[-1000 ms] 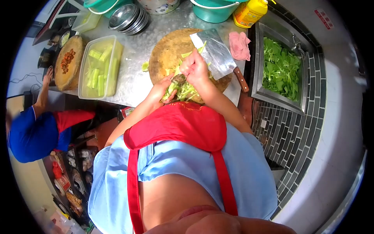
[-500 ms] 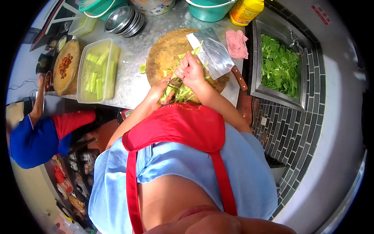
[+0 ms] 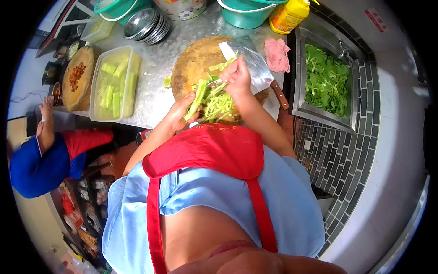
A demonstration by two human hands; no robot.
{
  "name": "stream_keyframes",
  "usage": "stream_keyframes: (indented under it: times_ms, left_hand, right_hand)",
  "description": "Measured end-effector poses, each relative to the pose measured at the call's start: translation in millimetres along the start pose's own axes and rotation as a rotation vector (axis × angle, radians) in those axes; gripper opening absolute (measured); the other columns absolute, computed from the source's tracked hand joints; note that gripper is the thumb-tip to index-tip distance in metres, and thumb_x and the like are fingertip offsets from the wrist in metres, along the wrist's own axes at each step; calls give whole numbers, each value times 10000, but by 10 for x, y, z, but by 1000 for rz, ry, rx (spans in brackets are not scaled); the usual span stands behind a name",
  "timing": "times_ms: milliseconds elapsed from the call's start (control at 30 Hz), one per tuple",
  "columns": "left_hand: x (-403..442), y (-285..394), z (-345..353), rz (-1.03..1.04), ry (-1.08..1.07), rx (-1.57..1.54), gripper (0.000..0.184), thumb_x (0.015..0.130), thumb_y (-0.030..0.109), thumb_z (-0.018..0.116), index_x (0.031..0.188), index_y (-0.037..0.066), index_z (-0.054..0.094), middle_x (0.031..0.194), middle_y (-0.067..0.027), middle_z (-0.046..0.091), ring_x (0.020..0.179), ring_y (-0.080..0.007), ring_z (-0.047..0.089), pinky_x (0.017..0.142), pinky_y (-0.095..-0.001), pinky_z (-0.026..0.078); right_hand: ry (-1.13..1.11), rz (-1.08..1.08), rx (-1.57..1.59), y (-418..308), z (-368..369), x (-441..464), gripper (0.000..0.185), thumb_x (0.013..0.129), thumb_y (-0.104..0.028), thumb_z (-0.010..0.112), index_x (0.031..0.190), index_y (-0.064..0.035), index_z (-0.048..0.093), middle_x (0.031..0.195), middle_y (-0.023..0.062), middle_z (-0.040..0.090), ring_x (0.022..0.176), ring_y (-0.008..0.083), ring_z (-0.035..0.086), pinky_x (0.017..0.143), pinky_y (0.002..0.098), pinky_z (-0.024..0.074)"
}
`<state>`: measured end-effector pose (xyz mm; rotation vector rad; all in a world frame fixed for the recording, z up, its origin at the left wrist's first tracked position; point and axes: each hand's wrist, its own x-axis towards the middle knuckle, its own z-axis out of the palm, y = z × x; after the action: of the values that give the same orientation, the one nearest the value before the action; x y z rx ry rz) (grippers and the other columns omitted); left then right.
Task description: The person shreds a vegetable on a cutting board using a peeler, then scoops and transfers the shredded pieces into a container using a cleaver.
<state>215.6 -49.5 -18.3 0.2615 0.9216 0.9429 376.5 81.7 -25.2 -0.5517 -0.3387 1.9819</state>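
My left hand [image 3: 180, 111] is closed around a pale green stem [image 3: 197, 99], which slants up over the round wooden chopping board [image 3: 191, 59]. My right hand [image 3: 238, 77] is in a fist just right of the stem, gripping what looks like a peeler [image 3: 214, 83]; its metal head shows in part and the handle is hidden. A green strip sticks out beside that fist. Thin green peelings [image 3: 218, 107] lie heaped on the board below my hands. A cleaver [image 3: 255, 64] rests across the board's right side, its wooden handle past the edge.
To the left stands a plastic tub [image 3: 132, 86] of cut stems, then another round board [image 3: 75, 93] with chopped reddish bits. Metal bowls [image 3: 148, 27], a teal basin [image 3: 246, 16], a yellow bottle [image 3: 287, 18] and a pink cloth [image 3: 276, 55] surround the board. A sink [image 3: 299, 102] holds leafy greens. A co-worker [image 3: 39, 164] is at left.
My right hand has moved right and away from my left, with the tool. More of the stem shows in my left hand. The co-worker's hand has drawn back from the far-left bowl.
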Motion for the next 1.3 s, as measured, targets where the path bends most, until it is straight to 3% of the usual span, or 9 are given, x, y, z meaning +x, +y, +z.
stream_keyframes:
  times_ms: [167, 267, 400, 567, 800, 900, 1033, 1133, 1300]
  left_hand:
    - [50, -13, 88, 32, 35, 91, 383, 939, 248, 351, 1292, 101, 345, 680, -79, 496, 400, -132, 404, 351, -225, 323]
    - [-49, 3, 125, -5, -9, 155, 399, 942, 265, 351, 1307, 106, 335, 667, -70, 491, 385, -128, 388, 348, -230, 313]
    - [-122, 14, 153, -39, -20, 205, 424, 945, 294, 352, 1326, 111, 316, 656, -63, 487, 390, -126, 379, 354, -236, 313]
    - [6, -21, 58, 25, 13, 79, 390, 952, 268, 329, 1303, 98, 341, 655, -62, 494, 419, -135, 409, 372, -236, 338]
    - [60, -55, 141, -1, 136, 228, 331, 957, 225, 266, 1246, 104, 372, 612, -63, 494, 377, -128, 383, 332, -231, 309]
    - [31, -103, 87, 47, 36, 174, 347, 960, 256, 277, 1276, 140, 360, 589, -43, 485, 375, -111, 379, 321, -218, 295]
    - [-95, -12, 146, -50, 101, 215, 381, 949, 299, 337, 1291, 135, 369, 593, -55, 472, 352, -97, 336, 317, -210, 276]
    - [-112, 13, 144, -59, 21, 209, 343, 947, 304, 340, 1226, 120, 417, 593, -61, 472, 353, -99, 345, 319, -209, 281]
    - [-77, 21, 59, 21, 66, 60, 279, 951, 297, 331, 1044, 71, 465, 622, -68, 492, 383, -124, 389, 333, -226, 315]
  right_hand:
    - [-230, 152, 33, 261, 83, -168, 461, 904, -413, 423, 548, -125, 369, 433, -11, 242, 334, 120, 212, 381, 287, 235]
    - [-211, 134, -17, 240, 80, -140, 453, 899, -401, 441, 552, -120, 368, 421, -9, 237, 329, 122, 218, 368, 290, 229]
    - [16, -36, -29, 5, -104, 193, 469, 897, -422, 438, 546, -128, 338, 441, -13, 228, 358, 112, 194, 392, 276, 209]
    - [-50, -29, 56, -18, -119, 116, 469, 915, -412, 397, 543, -133, 337, 434, -21, 224, 346, 105, 199, 388, 260, 215]
    - [-211, 218, 100, 355, 10, -191, 477, 901, -421, 425, 535, -123, 358, 431, -11, 240, 345, 125, 204, 382, 283, 217]
    - [-44, 128, -32, 319, 42, -135, 468, 896, -420, 441, 546, -120, 361, 433, -9, 247, 345, 127, 209, 386, 286, 223]
    - [49, 5, 4, 103, -162, 195, 460, 891, -423, 455, 551, -130, 352, 434, -8, 244, 354, 130, 221, 393, 288, 224]
    - [40, -50, -21, 13, -217, 286, 464, 890, -430, 453, 546, -140, 339, 438, -13, 236, 362, 124, 217, 404, 280, 224]
    - [12, -23, 85, -13, -89, 132, 483, 897, -451, 420, 537, -141, 329, 440, -14, 228, 367, 111, 204, 413, 269, 223]
